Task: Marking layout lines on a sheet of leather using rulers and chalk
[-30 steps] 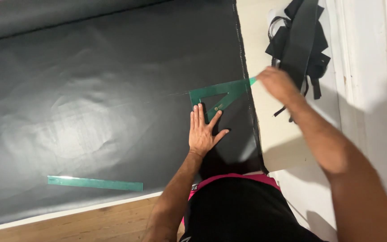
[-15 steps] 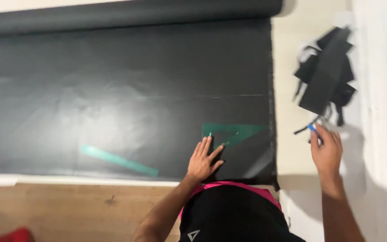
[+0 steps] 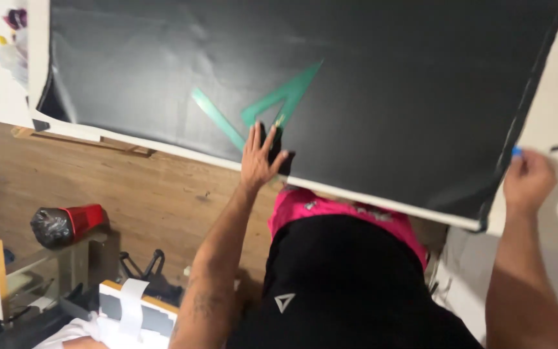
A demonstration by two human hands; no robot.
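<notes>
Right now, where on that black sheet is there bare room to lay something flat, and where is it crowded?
The black sheet is bare from the green triangle across to its right edge by the right hand, and above the green straight ruler toward the upper left. It is crowded at the near edge, where the left hand presses beside both tools.

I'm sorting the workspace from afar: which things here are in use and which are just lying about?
In use:
- black sheet under the left hand
- green triangle at that hand's fingers
- small blue thing in the right hand

Lying about:
- green straight ruler on the sheet
- red cup
- black bag
</notes>
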